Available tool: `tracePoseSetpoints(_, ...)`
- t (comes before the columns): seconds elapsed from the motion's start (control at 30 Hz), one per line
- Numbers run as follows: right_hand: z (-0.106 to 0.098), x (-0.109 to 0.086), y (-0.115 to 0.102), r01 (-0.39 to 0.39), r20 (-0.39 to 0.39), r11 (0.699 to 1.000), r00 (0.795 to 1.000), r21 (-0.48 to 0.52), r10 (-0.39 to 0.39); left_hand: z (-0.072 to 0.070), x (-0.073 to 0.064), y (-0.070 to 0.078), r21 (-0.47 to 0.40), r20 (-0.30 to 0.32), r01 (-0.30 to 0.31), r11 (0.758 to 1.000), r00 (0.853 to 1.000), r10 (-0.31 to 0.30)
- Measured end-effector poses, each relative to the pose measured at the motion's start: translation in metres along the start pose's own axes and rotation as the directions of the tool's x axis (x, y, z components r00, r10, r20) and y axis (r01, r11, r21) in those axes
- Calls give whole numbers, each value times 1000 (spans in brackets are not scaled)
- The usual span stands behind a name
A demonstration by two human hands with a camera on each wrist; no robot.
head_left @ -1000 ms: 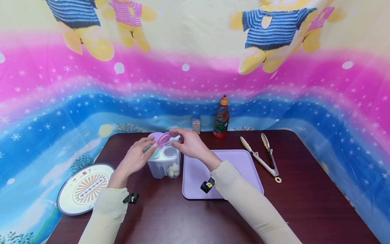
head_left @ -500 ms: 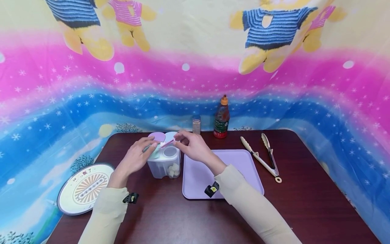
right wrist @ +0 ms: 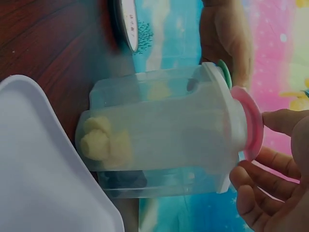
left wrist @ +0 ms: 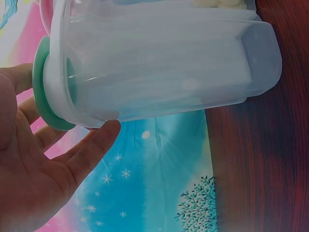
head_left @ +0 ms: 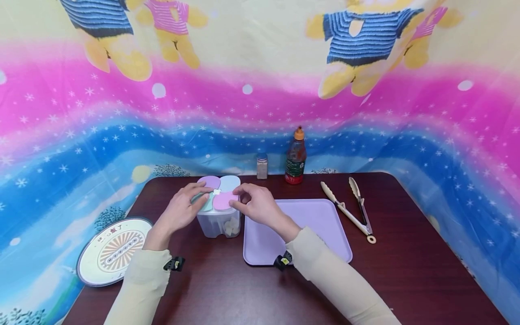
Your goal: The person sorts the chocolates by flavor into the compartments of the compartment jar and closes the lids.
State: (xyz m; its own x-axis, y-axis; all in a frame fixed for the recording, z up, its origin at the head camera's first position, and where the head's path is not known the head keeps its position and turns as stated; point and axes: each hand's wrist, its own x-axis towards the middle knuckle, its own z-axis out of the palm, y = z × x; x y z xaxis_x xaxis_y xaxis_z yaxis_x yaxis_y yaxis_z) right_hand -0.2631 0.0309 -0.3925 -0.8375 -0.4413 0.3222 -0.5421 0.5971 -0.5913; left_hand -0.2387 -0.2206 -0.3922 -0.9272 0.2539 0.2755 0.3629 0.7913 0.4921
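A translucent storage container stands on the table with petal-shaped lids in purple, white, green and pink on its top. Pale yellowish chunks lie in the bottom of the compartment under the pink lid. My right hand pinches that lid by its edge, and it sits flat over the opening. At the container's left side, my left hand rests by the green lid. Its fingers reach out loosely, one fingertip touching the container's rim in the left wrist view.
Right of the container lies a lilac tray. Tongs lie spread at the right. A sauce bottle and a small blue-capped jar stand at the back edge. A patterned plate is at the left.
The pink lid, held tilted above the container earlier, has come down over the round opening with my right hand. My left hand has stayed in place.
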Motion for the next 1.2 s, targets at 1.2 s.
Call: tracePoseSetpoints(1.2, 20, -18, -1, -107, -163, 984, 983, -145, 83, 0, 1, -1, 12, 11, -9, 1000, 1000, 9)
